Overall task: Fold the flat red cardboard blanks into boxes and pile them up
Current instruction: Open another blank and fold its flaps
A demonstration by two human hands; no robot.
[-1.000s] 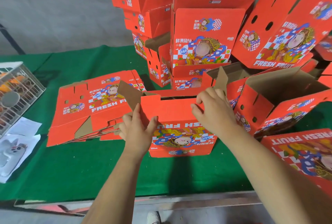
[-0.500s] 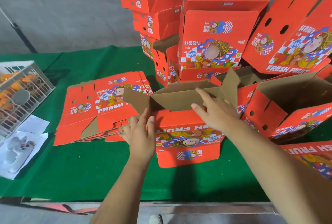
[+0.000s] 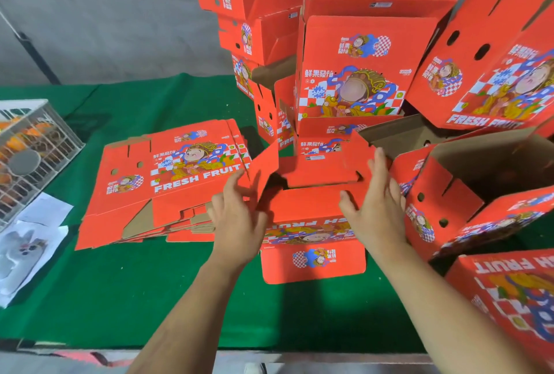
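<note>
Your left hand (image 3: 236, 218) pinches the side flap (image 3: 263, 170); your right hand (image 3: 374, 206) presses flat-fingered on the half-folded box (image 3: 311, 233). Push unevenly and the flaps may buckle or spring open.

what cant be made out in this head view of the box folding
- Left hand grip: its fingertips are behind the side flap.
- Inside of the box in hand: covered by folded flaps.
- Crate contents: orange shapes blurred behind mesh, cut by the left edge.
- Box pile height: cut by the top edge.
</note>
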